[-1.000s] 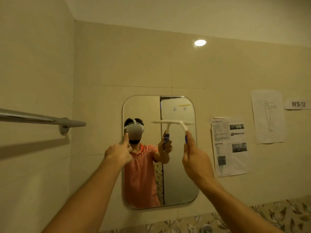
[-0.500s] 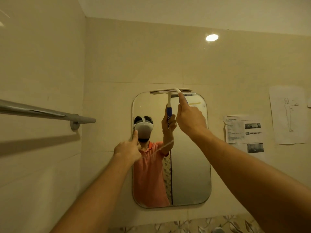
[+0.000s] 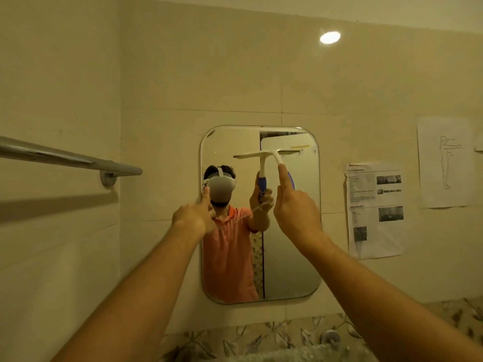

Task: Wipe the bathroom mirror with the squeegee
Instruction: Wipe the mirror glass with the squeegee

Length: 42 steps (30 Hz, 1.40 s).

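My right hand (image 3: 295, 212) is wrapped around the blue grip of the squeegee (image 3: 253, 154), with my index finger (image 3: 283, 176) laid straight up the white neck. I hold it that way so that the finger can push the blade flat onto the glass and steer it. The blade lies level across the upper part of the mirror (image 3: 290, 257), just below its top edge, and seems to be touching the glass, since it meets its own reflection there. I judge this to be a downward stroke, started high so that any water is pulled down and off the bottom, and most of the pane is not yet covered by it. My left hand (image 3: 194, 216) sits at the mirror's left edge with the fingers curled in and the thumb pointing up, gripping nothing that I can see. It looks placed there to steady me against the wall, out of the blade's way. The towel rail (image 3: 70, 159) on the left wall and the taped papers (image 3: 373, 210) to the right are well clear of the stroke.
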Each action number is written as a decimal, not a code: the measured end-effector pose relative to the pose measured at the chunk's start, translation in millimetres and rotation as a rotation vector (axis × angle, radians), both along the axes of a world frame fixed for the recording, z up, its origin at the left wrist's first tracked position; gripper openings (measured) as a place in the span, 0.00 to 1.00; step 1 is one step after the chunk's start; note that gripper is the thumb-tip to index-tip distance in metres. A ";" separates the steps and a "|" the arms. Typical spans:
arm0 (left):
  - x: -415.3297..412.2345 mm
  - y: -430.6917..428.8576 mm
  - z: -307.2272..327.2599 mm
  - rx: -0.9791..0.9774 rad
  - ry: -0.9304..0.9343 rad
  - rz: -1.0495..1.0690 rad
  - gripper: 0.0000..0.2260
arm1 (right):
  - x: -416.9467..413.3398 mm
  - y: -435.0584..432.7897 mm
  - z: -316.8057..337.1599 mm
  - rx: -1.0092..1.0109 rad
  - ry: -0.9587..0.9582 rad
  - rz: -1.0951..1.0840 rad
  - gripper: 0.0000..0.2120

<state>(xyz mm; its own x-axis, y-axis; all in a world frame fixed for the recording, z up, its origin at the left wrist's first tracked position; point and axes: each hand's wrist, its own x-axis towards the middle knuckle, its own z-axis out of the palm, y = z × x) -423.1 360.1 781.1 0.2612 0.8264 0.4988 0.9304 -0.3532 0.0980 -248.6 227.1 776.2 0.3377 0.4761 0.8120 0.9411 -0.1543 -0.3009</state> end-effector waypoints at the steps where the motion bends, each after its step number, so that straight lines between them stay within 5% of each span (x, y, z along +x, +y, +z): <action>1: 0.0 -0.3 -0.2 -0.003 0.002 0.005 0.39 | -0.3 -2.7 -6.5 -0.012 0.000 0.006 0.32; 25: 1.2 -10.9 -1.6 -0.052 -0.011 0.010 0.42 | -3.2 -23.8 -104.3 -0.131 0.136 0.068 0.37; 32: 3.9 -8.5 -0.5 -0.043 0.016 0.020 0.42 | 9.0 -33.6 -21.4 0.224 0.389 0.230 0.25; 42: 4.1 -5.6 -4.6 -0.032 -0.021 0.005 0.42 | 39.2 -20.7 78.9 0.266 0.569 0.080 0.25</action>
<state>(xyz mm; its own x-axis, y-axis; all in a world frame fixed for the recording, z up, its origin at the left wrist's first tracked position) -419.0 354.5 776.5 0.2463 0.8435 0.4774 0.9299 -0.3445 0.1289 -209.5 206.5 855.1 0.7232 0.3244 0.6097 0.6280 0.0585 -0.7760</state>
